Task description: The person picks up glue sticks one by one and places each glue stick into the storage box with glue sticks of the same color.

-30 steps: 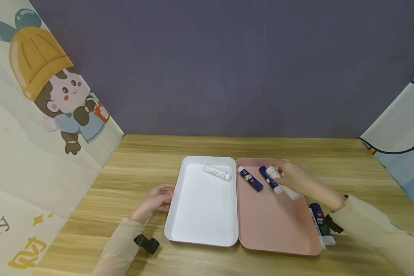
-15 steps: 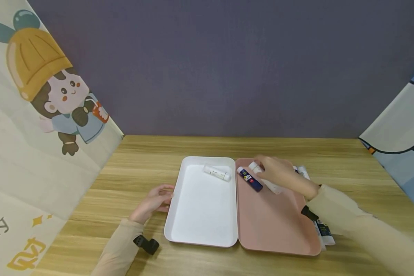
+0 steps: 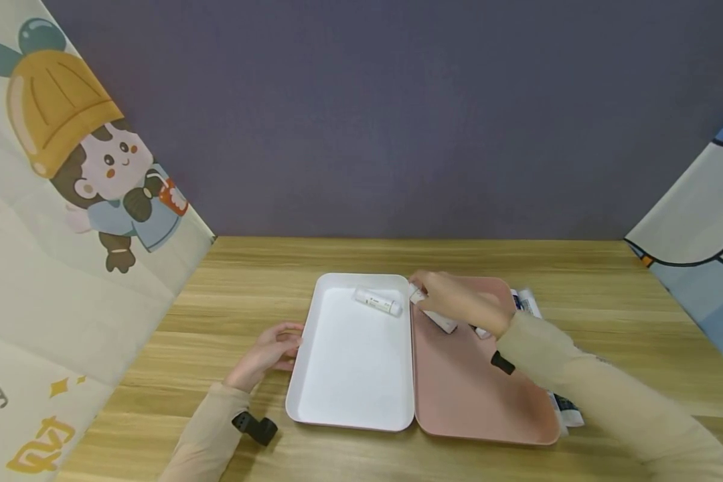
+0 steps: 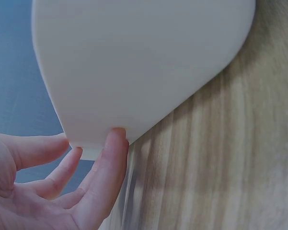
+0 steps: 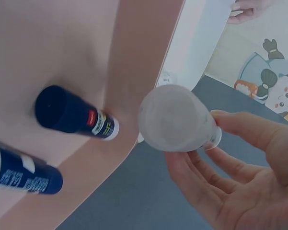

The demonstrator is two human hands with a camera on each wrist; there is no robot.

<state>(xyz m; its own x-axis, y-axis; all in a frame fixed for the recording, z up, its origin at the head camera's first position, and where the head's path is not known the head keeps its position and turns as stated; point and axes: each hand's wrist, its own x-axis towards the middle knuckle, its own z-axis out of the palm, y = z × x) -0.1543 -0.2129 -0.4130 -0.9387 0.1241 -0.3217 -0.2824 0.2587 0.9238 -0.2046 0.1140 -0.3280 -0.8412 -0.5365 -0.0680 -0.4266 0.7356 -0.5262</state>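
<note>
Resting my left hand (image 3: 271, 347), fingers loose, against outer wall of white tray (image 3: 355, 368). That tray: just left of my right hand (image 3: 450, 294), which pinches white tube (image 5: 170, 117) near one end; tube's long axis slants from fingertips rightward, toward me. Pink tray (image 3: 470, 395) beneath.

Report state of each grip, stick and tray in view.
Left grip, touching white tray.
Right grip, holding held stick.
Held stick, above pink tray.
Loose white stick, lying in white tray.
Two blue sticks, lying in pink tray.
Sticks outside pink tray, partly hidden.
White tray, flat on table.
Pink tray, flat beside white tray.
</note>
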